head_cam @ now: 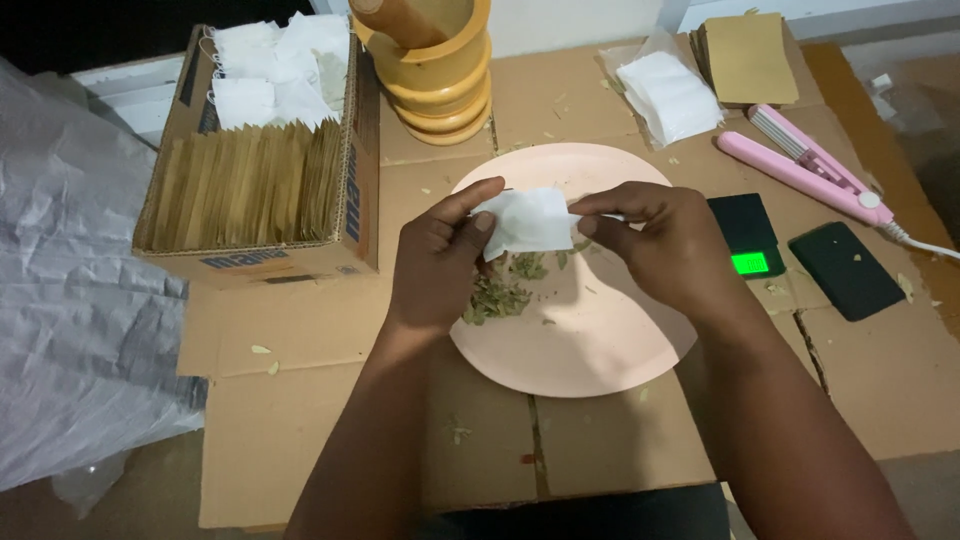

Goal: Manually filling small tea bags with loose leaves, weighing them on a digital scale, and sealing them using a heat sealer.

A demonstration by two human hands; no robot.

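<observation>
Both hands are over the far half of the pink plate (600, 350), holding a small white sachet (528, 222) between them. The left hand (437, 262) is closed to a pinch, thumb and forefinger on the sachet's left edge, other fingers curled; the right hand (668, 245) is likewise pinched on the right edge. The sachet sits above the plate, held off its surface. By judgement the step in hand is opening or spreading the sachet's mouth; the next move would call for one hand to keep the mouth open while the other is freed to handle the leaves. A small heap of dried leaves (497, 297) lies on the plate, directly below the sachet and beside the left hand's fingers. Right of the plate stands a small scale (748, 240) with a lit green display; beyond it lies a pink sealer (800, 172). Left of the plate is a box (262, 262) of brown envelopes.
</observation>
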